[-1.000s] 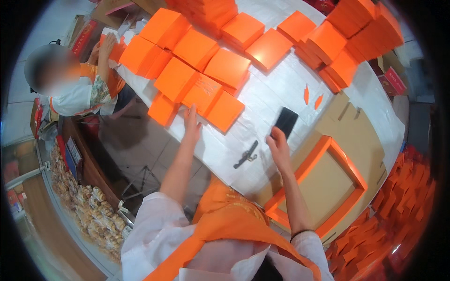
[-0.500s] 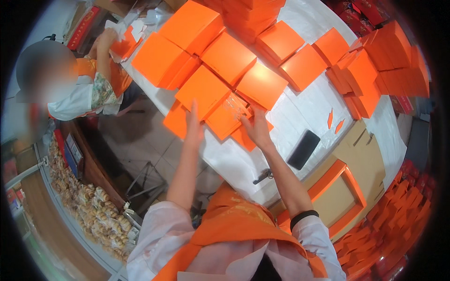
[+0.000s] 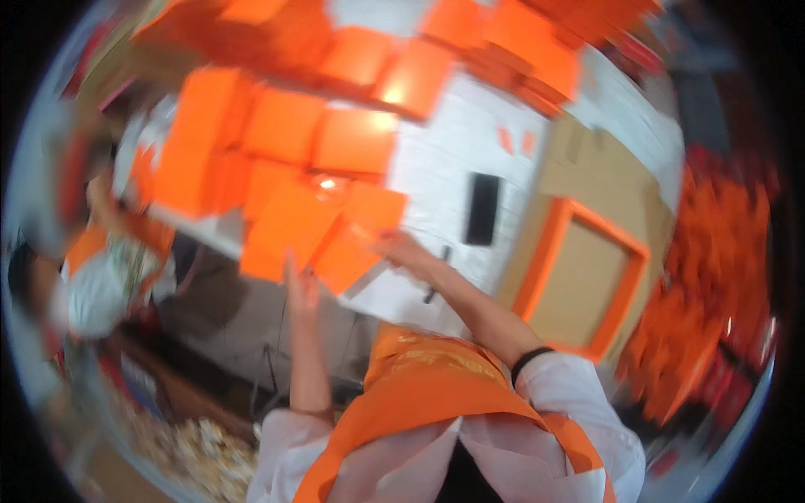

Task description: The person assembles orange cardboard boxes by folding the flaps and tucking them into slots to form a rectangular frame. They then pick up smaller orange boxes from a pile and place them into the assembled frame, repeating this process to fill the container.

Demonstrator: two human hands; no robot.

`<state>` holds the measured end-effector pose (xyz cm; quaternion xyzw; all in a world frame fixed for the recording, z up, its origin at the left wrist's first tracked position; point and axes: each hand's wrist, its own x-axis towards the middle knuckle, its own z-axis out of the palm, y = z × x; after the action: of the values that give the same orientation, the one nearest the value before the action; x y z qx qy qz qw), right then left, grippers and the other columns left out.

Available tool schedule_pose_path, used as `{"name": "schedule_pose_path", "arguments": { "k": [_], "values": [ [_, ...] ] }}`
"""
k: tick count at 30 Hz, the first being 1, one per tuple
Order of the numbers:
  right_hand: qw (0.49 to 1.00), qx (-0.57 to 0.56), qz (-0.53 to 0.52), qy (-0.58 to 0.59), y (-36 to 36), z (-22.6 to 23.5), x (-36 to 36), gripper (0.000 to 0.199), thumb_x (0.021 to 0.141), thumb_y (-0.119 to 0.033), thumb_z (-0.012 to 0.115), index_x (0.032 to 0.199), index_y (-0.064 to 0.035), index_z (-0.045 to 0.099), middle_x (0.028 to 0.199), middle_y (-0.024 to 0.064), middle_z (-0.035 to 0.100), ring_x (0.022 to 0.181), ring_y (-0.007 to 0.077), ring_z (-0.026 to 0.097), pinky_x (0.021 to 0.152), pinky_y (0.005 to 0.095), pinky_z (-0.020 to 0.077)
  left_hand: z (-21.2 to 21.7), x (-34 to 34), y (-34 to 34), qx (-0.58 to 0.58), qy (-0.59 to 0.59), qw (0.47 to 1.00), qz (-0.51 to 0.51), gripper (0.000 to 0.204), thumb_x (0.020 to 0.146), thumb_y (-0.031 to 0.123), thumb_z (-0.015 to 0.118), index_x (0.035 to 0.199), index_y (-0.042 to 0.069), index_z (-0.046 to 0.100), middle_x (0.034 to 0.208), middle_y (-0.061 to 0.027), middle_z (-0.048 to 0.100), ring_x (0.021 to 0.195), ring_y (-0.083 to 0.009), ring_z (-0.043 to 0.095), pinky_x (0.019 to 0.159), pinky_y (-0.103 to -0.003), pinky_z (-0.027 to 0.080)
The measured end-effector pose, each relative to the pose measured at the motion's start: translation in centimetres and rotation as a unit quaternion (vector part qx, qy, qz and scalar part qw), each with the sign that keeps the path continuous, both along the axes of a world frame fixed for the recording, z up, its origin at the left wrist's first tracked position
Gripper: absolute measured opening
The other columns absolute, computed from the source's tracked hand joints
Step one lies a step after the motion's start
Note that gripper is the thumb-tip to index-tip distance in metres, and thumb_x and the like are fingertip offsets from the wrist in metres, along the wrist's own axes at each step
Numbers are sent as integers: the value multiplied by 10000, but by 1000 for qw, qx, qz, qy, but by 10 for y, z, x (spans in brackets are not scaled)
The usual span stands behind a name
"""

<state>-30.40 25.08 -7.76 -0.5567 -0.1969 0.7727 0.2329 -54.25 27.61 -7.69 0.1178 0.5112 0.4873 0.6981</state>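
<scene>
The picture is smeared by motion. My left hand (image 3: 300, 283) is at the near edge of a large flat-topped orange box (image 3: 289, 220), its fingers pointing up against the side, apparently stretched out. Beside that box, a smaller orange box (image 3: 345, 256) with a shiny patch on top lies tilted toward me. My right hand (image 3: 407, 253) has its fingers drawn together at the right edge of this smaller box; its fingertips are blurred. Another orange box (image 3: 375, 205) lies just behind my right hand.
More orange boxes (image 3: 285, 124) crowd the white-covered table (image 3: 436, 159). A black phone (image 3: 483, 210) lies to the right, near an orange frame (image 3: 537, 268) on brown cardboard (image 3: 579, 159). Orange pieces (image 3: 704, 277) are heaped far right. A co-worker (image 3: 126, 268) is at left.
The whole view has swung, so table and boxes appear further left and turned. Both hands have come nearer to me along with the boxes they touch. The small box now shows more of its top.
</scene>
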Motion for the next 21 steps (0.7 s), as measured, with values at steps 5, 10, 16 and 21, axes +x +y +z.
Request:
{"name": "schedule_pose_path", "arguments": {
  "k": [5, 10, 16, 21],
  "values": [
    [985, 11, -170, 32, -89, 63, 72, 419, 753, -301, 674, 1073, -88, 509, 806, -19, 495, 641, 57, 396, 504, 216, 319, 66, 79, -30, 42, -30, 996, -66, 467, 853, 323, 570, 1248, 121, 426, 1229, -45, 496, 1116, -200, 454, 956, -416, 352],
    [888, 70, -453, 31, -223, 104, 192, 315, 858, -270, 555, 1115, -100, 492, 891, -18, 532, 688, 50, 436, 552, 202, 369, 103, 152, -56, 16, -139, 981, -133, 502, 844, 322, 582, 1262, 115, 396, 1227, -33, 476, 1123, -185, 424, 932, -374, 367],
    [796, 76, -597, -53, -395, 54, 355, 158, 914, -281, 473, 970, -140, 516, 810, -41, 539, 627, 55, 425, 570, 194, 382, 107, 227, -128, -14, -99, 969, -227, 386, 846, 290, 589, 1163, 100, 476, 1106, -51, 546, 970, -172, 513, 805, -331, 440],
    [686, 138, -714, -40, -439, -13, 420, 357, 907, -232, 489, 1199, -43, 410, 1165, 95, 483, 1068, 211, 476, 909, 346, 399, 104, 284, -182, -38, -42, 934, -354, 391, 837, 324, 594, 1147, 114, 483, 1084, -38, 552, 968, -168, 520, 792, -328, 445]
  ]
}}
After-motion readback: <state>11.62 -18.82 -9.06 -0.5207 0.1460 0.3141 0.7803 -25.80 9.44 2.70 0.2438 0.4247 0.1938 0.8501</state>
